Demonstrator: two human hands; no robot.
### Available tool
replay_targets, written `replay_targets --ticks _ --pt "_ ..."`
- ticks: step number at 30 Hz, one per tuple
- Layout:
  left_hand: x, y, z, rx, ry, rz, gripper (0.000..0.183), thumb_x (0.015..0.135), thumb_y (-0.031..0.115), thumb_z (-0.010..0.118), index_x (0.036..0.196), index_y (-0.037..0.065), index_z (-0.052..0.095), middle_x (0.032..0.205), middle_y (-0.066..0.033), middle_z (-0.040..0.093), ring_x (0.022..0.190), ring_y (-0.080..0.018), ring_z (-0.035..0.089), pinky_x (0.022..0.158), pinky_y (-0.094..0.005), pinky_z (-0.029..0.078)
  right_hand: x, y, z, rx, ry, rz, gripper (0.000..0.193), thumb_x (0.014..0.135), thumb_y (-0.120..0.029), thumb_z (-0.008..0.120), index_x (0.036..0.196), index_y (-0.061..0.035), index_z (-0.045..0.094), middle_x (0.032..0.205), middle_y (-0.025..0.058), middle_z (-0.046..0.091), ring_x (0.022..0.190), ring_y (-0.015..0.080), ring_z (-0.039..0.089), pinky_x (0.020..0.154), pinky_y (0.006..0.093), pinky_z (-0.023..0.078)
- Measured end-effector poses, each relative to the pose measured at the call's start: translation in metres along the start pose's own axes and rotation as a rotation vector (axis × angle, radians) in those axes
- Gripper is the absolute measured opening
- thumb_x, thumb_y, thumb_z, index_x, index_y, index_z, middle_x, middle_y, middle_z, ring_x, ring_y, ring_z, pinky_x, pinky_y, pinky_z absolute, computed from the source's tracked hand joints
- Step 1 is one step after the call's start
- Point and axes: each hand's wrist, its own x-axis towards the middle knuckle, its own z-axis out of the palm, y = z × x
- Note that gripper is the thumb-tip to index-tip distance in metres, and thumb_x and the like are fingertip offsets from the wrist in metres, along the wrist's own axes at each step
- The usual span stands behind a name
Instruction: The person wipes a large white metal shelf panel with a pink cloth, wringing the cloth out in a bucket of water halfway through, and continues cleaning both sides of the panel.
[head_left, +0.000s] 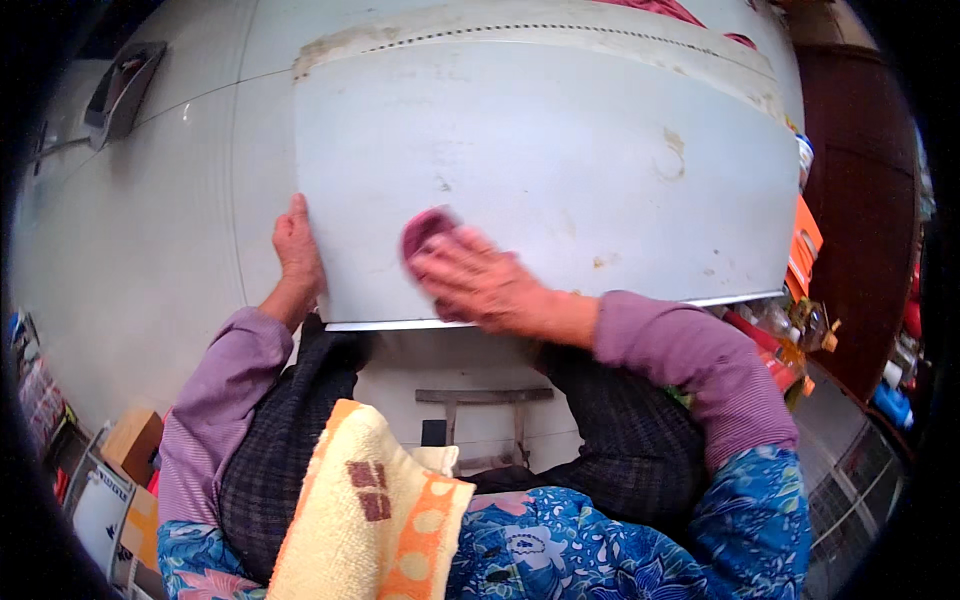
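A large pale grey-white panel lies in front of me, its near edge by my knees. It has brown stains and a ring-shaped mark on its right half. My right hand, a little blurred, presses a dark pink cloth onto the panel left of its middle. The fingers lie close together over the cloth. At the panel's left edge, my left hand grips the side with the thumb up; its other fingers are mostly hidden.
A yellow and orange towel lies over my front. Below the panel, a wooden stool shows between my legs. Bottles and an orange box stand at the right, beside a dark brown wooden piece. A dustpan sits far left.
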Motion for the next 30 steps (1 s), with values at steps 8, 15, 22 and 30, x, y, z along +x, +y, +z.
replay_targets --ticks 8,15,22,30 --pt "0.0 -0.003 -0.001 -0.107 -0.004 -0.015 0.043 0.088 0.046 0.06 0.079 0.005 0.052 0.07 0.0006 0.051 0.064 -0.0094 0.044 0.057 -0.0278 0.042 0.072 0.067 -0.031 -0.122 0.183 0.07 0.034 0.073 -0.023 0.07 0.105 -0.0195 0.062 0.129 0.0044 0.051 0.123 0.0221 0.047 0.103 0.0481 0.03" --pt "0.002 -0.001 0.0 -0.249 -0.042 -0.106 0.04 0.083 0.043 0.067 0.074 0.007 0.053 0.07 0.0012 0.051 0.062 -0.0088 0.044 0.056 -0.0264 0.04 0.096 0.031 0.004 -0.054 0.128 0.036 0.041 0.075 -0.017 0.065 0.115 -0.0098 0.06 0.133 0.0095 0.048 0.13 0.0289 0.037 0.109 0.0484 0.025" --pt "-0.001 0.005 -0.004 -0.513 -0.173 -0.303 0.042 0.086 0.046 0.061 0.083 0.004 0.055 0.079 -0.0044 0.057 0.072 -0.015 0.053 0.068 -0.0314 0.046 0.099 -0.013 0.023 0.05 -0.112 -0.264 0.033 0.076 -0.024 0.061 0.109 -0.0156 0.063 0.131 0.003 0.049 0.13 0.0211 0.038 0.111 0.0441 0.025" --pt "-0.003 0.01 -0.007 -0.702 -0.305 -0.402 0.068 0.094 0.061 0.022 0.096 0.0 0.051 0.097 -0.0147 0.059 0.095 -0.0247 0.055 0.092 -0.0415 0.044 0.178 0.058 -0.006 -0.105 0.245 0.072 0.024 0.075 -0.013 0.063 0.099 -0.0136 0.063 0.121 0.0021 0.055 0.119 0.0222 0.047 0.1 0.0434 0.034"
